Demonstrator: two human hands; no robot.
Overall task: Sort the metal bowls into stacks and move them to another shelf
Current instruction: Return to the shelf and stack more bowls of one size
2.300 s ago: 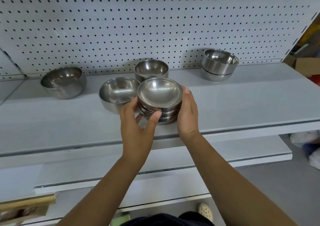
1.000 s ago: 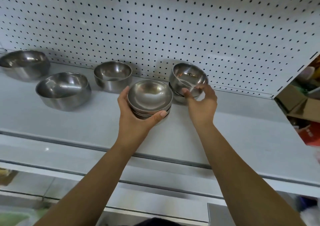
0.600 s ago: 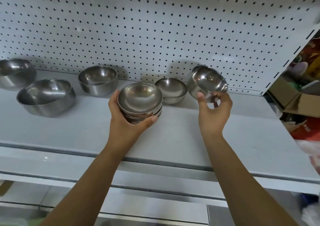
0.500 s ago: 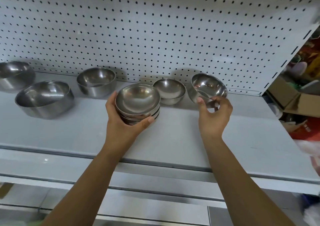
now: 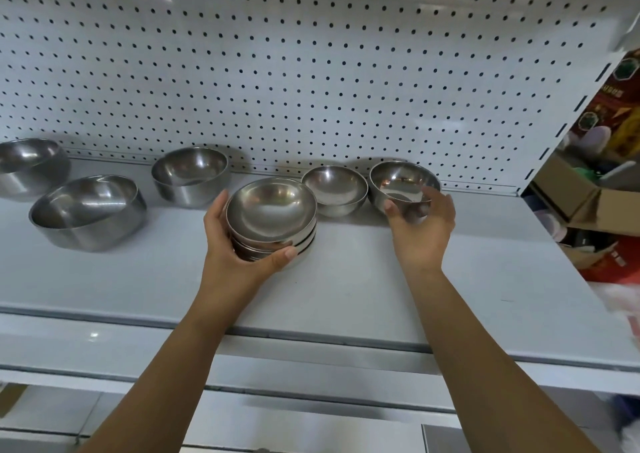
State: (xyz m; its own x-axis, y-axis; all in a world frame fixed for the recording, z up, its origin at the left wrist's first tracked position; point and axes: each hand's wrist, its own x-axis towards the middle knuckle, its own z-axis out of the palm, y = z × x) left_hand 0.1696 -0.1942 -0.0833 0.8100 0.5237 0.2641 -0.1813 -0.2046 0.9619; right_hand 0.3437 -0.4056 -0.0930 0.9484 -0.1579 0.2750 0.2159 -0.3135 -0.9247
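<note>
My left hand (image 5: 235, 255) grips a stack of shallow metal bowls (image 5: 272, 206) from the front and left side, on the grey shelf (image 5: 346, 289). To the right, my right hand (image 5: 422, 230) curls round a small deep metal bowl (image 5: 398, 178), thumb on its front and fingers at its right rim, low over the shelf near the back. I cannot tell whether that bowl touches the shelf. A single shallow bowl (image 5: 334, 185) sits between the stack and the held bowl.
Three larger bowls stand to the left: a deep one (image 5: 190, 172) at the back, a wide one (image 5: 86, 206) and one at the far left edge (image 5: 31, 161). A white pegboard (image 5: 311, 71) backs the shelf. Cardboard boxes (image 5: 588, 192) crowd the right side. Lower shelves run below.
My right hand lifted the top bowl off the two-bowl pile at the right and lowered it beside the remaining one. My left hand slid the stack right and still grips it.
</note>
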